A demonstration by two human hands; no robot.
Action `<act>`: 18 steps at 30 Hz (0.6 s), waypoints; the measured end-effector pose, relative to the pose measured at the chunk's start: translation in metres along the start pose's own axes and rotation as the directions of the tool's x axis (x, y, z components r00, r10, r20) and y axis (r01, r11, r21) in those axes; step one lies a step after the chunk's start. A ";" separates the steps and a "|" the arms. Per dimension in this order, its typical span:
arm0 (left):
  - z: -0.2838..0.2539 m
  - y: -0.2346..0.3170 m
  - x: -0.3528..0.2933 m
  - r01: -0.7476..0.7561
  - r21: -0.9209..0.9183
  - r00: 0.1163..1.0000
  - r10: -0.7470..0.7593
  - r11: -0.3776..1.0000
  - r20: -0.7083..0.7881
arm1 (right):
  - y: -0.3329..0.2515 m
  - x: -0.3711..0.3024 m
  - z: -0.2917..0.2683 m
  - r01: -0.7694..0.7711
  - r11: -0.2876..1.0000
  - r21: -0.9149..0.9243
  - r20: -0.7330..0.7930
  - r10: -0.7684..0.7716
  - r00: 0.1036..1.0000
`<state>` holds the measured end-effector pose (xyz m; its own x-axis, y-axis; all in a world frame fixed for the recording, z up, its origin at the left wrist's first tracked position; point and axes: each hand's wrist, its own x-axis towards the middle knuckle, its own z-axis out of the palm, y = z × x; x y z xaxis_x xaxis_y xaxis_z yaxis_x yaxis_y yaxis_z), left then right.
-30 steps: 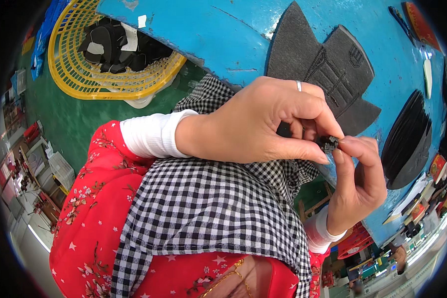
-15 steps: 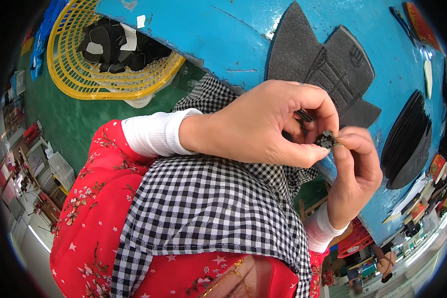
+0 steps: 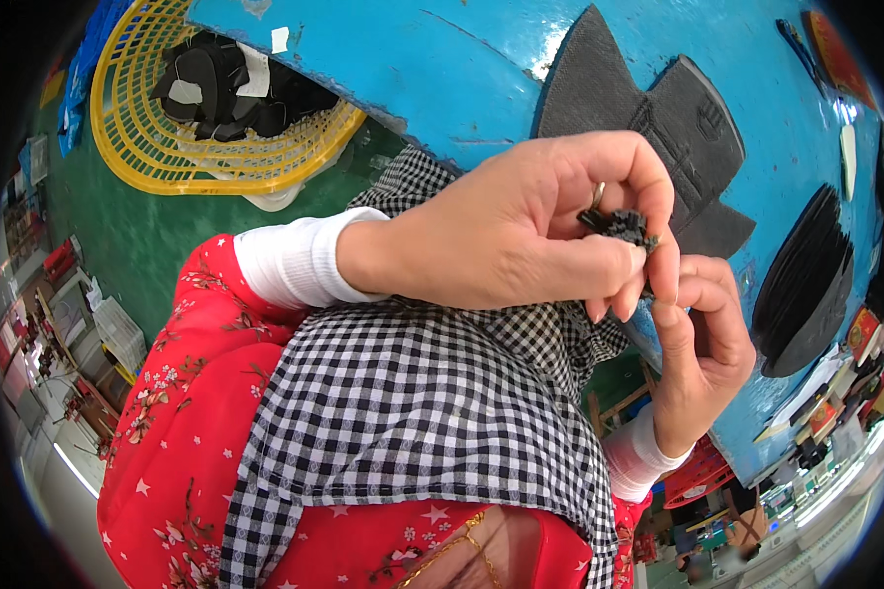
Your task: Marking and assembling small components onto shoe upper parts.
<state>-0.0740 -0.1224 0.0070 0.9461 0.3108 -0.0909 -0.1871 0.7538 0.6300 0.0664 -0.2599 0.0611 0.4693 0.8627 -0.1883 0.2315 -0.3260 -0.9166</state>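
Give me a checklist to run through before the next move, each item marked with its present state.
1. Left-hand grip holding the small, ragged black bundle: ok, pinched between thumb and fingers.
2. Right-hand grip holding part of the bundle: cannot tell, contact hidden at the fingertips.
3. Dark grey, textured, pointed flat panel fully visible: not ok, the left-hand grip hides part.
4. Panel lying on the blue painted table: ok.
5. Black, oval stack of thin flat pieces apart from both grips: ok.
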 end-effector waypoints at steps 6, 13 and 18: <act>-0.024 0.021 0.004 -0.292 0.802 0.915 0.397 0.521 0.075 | 0.016 0.016 0.007 0.125 0.905 -0.408 -0.236 -0.236 0.943; -0.046 0.006 0.013 -0.458 0.889 0.762 0.509 -0.013 0.400 | 0.027 0.036 0.014 0.232 0.835 -0.499 -0.123 -0.334 0.935; -0.045 0.006 0.012 -0.465 0.884 0.778 0.451 -0.054 0.437 | 0.027 0.040 0.015 0.234 0.811 -0.536 -0.097 -0.335 0.937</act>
<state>-0.0759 -0.0881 -0.0250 0.7674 0.3289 0.5503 -0.1963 -0.6965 0.6901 0.0785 -0.2285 0.0236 0.4454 0.8801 0.1646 0.7541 -0.2696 -0.5989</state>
